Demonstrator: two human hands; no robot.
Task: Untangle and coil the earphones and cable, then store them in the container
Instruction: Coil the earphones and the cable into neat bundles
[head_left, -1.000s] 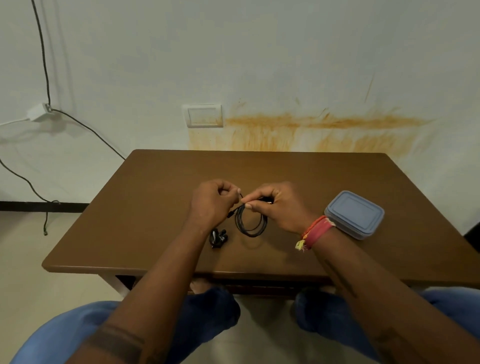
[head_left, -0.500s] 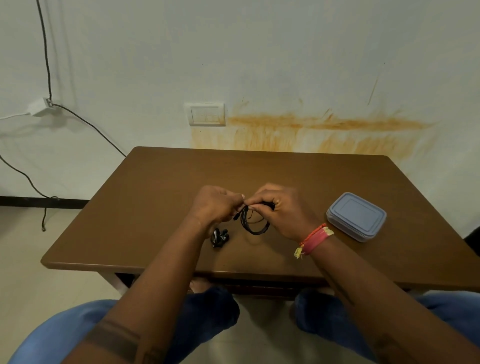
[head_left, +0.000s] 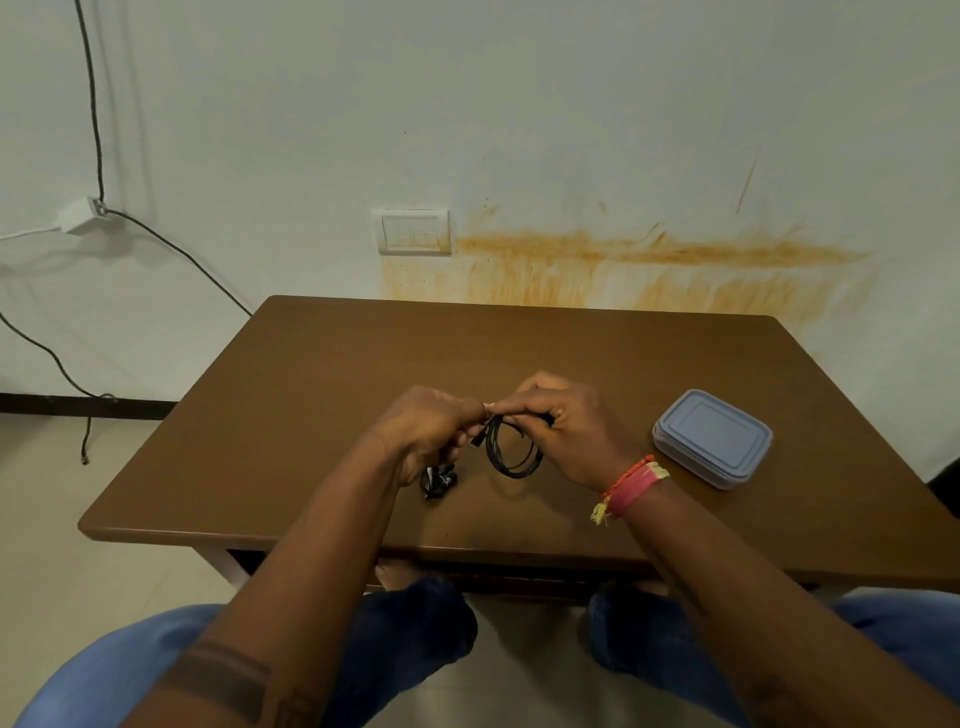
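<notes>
A black cable (head_left: 511, 460) hangs as a small round coil just above the brown table (head_left: 322, 374). My right hand (head_left: 566, 428) pinches the top of the coil. My left hand (head_left: 431, 434) is closed on the cable's loose end, whose small plug shows beside the coil. The two hands touch at the fingertips. The black earphones (head_left: 438, 482) lie bunched on the table below my left hand, partly hidden by the wrist. The blue-grey lidded container (head_left: 712, 437) sits shut on the table to the right of my right hand.
The table's front edge runs just above my knees. A wall with an orange stain and a switch plate (head_left: 413, 232) stands behind the table. Black wires (head_left: 171, 249) hang on the wall at left.
The coil has been drawn tighter and turned more upright between my hands. Both hands stayed close together over the table's middle.
</notes>
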